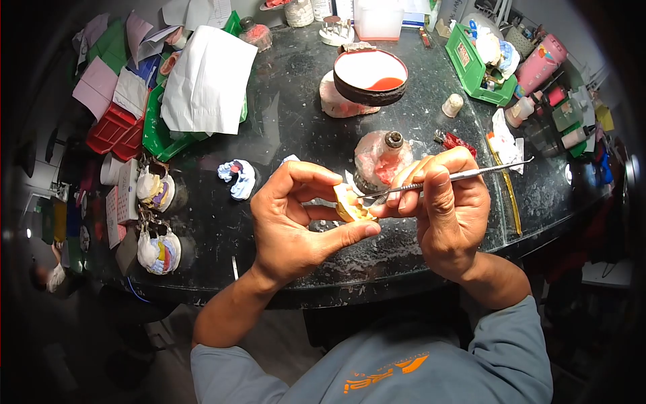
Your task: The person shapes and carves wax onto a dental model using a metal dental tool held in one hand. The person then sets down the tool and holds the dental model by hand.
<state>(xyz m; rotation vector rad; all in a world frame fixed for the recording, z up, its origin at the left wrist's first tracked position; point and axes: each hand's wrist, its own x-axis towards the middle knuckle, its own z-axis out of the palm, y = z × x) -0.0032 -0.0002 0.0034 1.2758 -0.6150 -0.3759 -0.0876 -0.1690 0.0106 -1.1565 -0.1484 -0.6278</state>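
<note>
A dark, dust-streaked bench filled most of the frame. At upper left, a large white sheet lay over a green bin. Near the centre, the left hand pinched a small yellow dental model between its thumb, along the lower edge, and its fingers, above and behind. To its right, the right hand gripped a slim tool like a pen, thumb and fingers closed on the shaft.

A dark-rimmed round dish with some red in it stood at upper centre; below it was a lumpy vessel with a metal neck. Two mounted casts, an upper one and a lower one, stood at left. The metal instrument slanted from right of centre down toward the model; whether its working end touched the surface could not be told.

Smallest of these, the yellow dental model was at the centre, held up off the bench. It looked light, rigid and rather brittle, its thin tooth edges the likeliest to chip. The outer walls and base seemed the safest hold, with gentle, even pressure; a squeeze across the teeth seemed risky. How slippery it was could not be judged.
</note>
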